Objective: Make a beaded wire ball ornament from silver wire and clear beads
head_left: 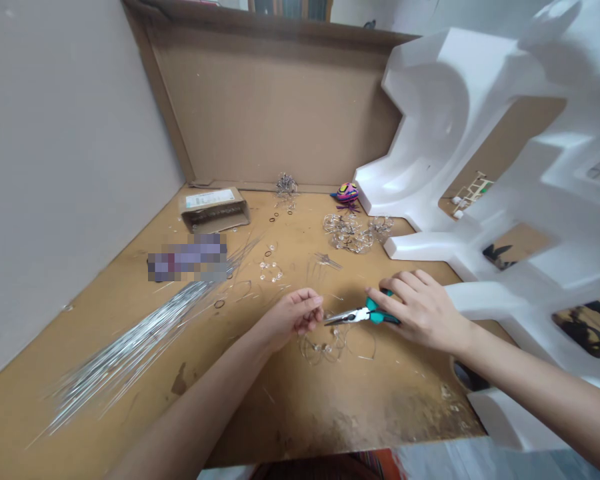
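The left fingertips point(311, 312) are pressed together in a small pinch, though I cannot tell whether a fine wire sits between them. The right fingers point(397, 285) are curled closed around the teal handles of a pair of needle-nose pliers point(363, 315). The pliers' long axis runs almost level across the view, with the narrow steel nose pointing left and ending just beside the left hand point(291, 319); the right hand point(420, 311) is on the handle end. Directly below the nose, a loose tangle of wire loops and clear beads point(330, 348) lies on the wooden table point(305, 410), nearer the pliers than the left hand and spreading along the pliers' length. Toward the table's far edge are a heap of wire-and-bead clusters point(349, 232), a smaller group of beads point(271, 271), and a wire-and-bead cluster point(286, 185) against the back cardboard panel point(270, 110). A long bundle of silver wires point(140, 337) fans across the left side of the table, pointing toward the far side. Near the far left corner sit a cardboard box point(213, 209) and a blurred object point(187, 257). White foam packing point(485, 167) rises along the right edge, with a bright patterned toy point(347, 193) just beside it.
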`<state>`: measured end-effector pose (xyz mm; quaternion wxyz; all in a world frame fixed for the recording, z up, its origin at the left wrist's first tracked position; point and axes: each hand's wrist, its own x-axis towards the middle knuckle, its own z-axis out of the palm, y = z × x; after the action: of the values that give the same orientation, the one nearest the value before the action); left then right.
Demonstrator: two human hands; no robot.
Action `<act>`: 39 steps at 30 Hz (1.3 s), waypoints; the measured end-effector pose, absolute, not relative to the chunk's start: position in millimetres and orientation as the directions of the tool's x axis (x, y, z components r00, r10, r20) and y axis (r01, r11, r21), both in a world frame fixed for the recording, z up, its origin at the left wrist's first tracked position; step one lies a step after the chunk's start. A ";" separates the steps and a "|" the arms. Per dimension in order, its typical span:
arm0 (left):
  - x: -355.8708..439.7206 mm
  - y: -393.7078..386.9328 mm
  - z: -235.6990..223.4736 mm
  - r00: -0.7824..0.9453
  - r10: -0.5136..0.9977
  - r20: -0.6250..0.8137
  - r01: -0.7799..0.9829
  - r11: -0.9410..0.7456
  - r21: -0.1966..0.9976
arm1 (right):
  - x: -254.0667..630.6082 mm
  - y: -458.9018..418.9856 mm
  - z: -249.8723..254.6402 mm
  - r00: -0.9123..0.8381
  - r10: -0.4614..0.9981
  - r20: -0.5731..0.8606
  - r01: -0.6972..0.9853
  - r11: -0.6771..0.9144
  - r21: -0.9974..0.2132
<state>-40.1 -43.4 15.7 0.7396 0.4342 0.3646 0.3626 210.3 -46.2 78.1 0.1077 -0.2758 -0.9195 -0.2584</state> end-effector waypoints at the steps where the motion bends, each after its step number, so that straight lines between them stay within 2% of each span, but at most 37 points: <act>1: -40.3 -43.2 15.2 0.470 0.854 -0.222 -0.222 0.358 0.907 | 210.4 -46.1 78.3 -0.825 0.450 0.341 0.562 0.713 0.419; 16: -38.2 -43.8 14.9 0.483 0.844 -0.232 -0.227 0.376 0.898 | 208.2 -46.0 80.0 -0.835 0.432 0.341 0.549 0.696 0.463; 21: -37.8 -43.7 13.4 0.460 0.861 -0.218 -0.209 0.344 0.916 | 208.5 -45.5 81.1 -0.836 0.439 0.329 0.547 0.712 0.439; 24: -37.3 -45.3 12.7 0.391 0.910 -0.138 -0.115 0.197 0.974 | 207.0 -45.2 81.8 -0.812 0.516 0.274 0.584 0.730 0.356; 27: -37.0 -48.9 13.3 0.344 0.938 0.048 0.105 -0.089 0.990 | 203.9 -46.3 82.9 -0.724 0.678 0.131 0.689 0.703 0.175; 30: -37.0 -52.0 16.0 0.378 0.884 0.275 0.361 -0.414 0.836 | 201.1 -48.8 83.1 -0.618 0.784 -0.057 0.786 0.617 -0.034; 32: -37.5 -52.5 17.7 0.431 0.832 0.350 0.448 -0.534 0.717 | 199.9 -50.8 81.6 -0.569 0.811 -0.139 0.822 0.556 -0.120; 35: -38.9 -50.8 16.6 0.411 0.844 0.344 0.486 -0.522 0.701 | 199.4 -53.3 77.0 -0.541 0.832 -0.119 0.839 0.525 -0.145; 37: -39.9 -48.6 13.6 0.341 0.898 0.279 0.453 -0.417 0.788 | 200.3 -54.4 73.1 -0.554 0.832 -0.041 0.829 0.546 -0.121; 39: -40.5 -46.2 10.8 0.283 0.944 0.171 0.344 -0.267 0.900 | 202.8 -54.6 68.8 -0.553 0.833 0.010 0.830 0.552 -0.083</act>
<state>-40.5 -46.2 10.8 0.3925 0.6982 0.4611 0.3818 202.8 -54.6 68.8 0.0241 -0.4722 -0.8805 0.0344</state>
